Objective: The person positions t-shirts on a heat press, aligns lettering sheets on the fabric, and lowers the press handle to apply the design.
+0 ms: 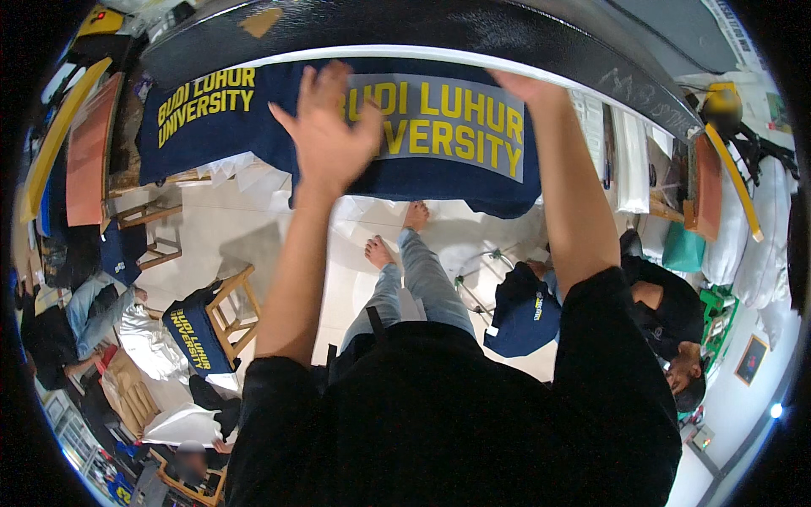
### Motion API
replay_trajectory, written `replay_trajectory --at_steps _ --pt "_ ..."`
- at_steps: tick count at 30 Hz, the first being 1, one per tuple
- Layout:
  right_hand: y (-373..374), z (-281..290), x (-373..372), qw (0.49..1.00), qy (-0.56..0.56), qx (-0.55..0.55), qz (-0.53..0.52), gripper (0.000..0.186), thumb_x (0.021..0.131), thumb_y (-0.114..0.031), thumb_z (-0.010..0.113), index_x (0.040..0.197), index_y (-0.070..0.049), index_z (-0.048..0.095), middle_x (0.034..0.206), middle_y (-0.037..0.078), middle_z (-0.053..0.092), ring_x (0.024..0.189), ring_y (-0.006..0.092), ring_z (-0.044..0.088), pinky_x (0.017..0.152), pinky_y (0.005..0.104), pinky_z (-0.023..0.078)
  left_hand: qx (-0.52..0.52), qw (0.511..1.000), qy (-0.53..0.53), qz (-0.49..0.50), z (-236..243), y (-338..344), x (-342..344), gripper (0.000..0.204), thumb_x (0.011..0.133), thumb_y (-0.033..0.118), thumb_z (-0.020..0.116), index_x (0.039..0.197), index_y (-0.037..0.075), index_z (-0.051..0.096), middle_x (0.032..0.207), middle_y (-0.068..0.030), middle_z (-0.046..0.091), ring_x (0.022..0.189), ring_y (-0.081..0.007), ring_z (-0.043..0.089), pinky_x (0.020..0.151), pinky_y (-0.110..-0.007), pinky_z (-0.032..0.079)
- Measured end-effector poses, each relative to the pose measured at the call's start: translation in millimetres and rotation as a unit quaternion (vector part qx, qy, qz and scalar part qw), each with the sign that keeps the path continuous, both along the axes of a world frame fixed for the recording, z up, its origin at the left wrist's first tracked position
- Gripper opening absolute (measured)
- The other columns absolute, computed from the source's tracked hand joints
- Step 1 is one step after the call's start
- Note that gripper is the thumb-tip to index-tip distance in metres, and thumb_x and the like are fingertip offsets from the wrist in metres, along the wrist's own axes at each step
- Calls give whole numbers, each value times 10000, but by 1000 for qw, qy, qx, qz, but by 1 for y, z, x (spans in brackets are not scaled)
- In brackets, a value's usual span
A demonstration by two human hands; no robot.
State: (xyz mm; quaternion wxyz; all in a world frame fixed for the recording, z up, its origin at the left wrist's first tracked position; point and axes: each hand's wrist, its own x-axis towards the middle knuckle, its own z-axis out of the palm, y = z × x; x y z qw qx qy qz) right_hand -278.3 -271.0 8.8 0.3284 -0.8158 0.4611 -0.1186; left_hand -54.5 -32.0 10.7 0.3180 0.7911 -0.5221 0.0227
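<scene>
A dark navy shirt point(405, 187) hangs in front of me along the edge of a long black bar. Its chest has yellow block lettering inside a greyish see-through film rectangle point(515, 165). My left hand point(329, 135) is over the left part of the lettering, fingers spread, with nothing visible in it. At the film's upper right corner is my right hand point(522, 84); its fingers are largely hidden near the bar's white lower edge, so its grip is unclear. To the left, another navy piece point(207, 110) with the same yellow lettering hangs beside the shirt.
The black bar point(405, 34) spans the top. A wooden stool point(232, 308) with a navy shirt stands lower left, near seated people. Another person sits at right by a navy shirt point(522, 311). White sacks point(743, 228) and a framed picture point(750, 359) are far right.
</scene>
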Motion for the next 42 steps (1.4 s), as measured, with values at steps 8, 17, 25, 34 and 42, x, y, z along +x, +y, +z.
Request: replay_trajectory --at_steps 8,17,25,34,42 --pt "-35 -38 -73 985 -60 -87 -137 520 963 -416 668 1301 -21 661 1298 155 671 1220 276 612 1052 366 447 -48 914 401 47 -51 -64 136 481 947 308 703 1248 -64 660 1180 -138 699 1065 -196 620 950 -321 466" --pt "-48 -81 -77 957 -233 -15 -175 476 942 -431 728 1184 -21 718 1096 72 738 989 156 670 939 281 478 -87 853 512 53 -80 -71 159 398 947 299 708 1189 -16 687 1137 -110 708 985 -181 658 926 -293 499" --pt "-42 -88 -77 923 -306 40 -231 418 988 -405 666 1143 -19 715 1034 62 728 967 157 663 894 291 510 -88 875 469 79 -97 -86 164 501 965 318 682 1307 -44 635 1233 -130 689 1120 -189 628 1017 -279 439" --pt "45 -38 -67 973 -150 8 -172 825 1035 -602 384 1574 10 264 1594 257 340 1512 360 280 1226 361 209 -71 894 440 -45 -53 -15 88 549 1069 330 511 1464 -50 479 1465 -183 536 1378 -257 470 1178 -327 285" --pt "66 -33 -88 954 -216 -37 -204 654 1021 -494 525 1467 -17 485 1456 221 528 1365 342 493 1148 393 351 -118 922 369 -2 -39 19 90 588 1053 377 538 1490 -9 463 1539 -185 468 1456 -282 402 1201 -366 263"
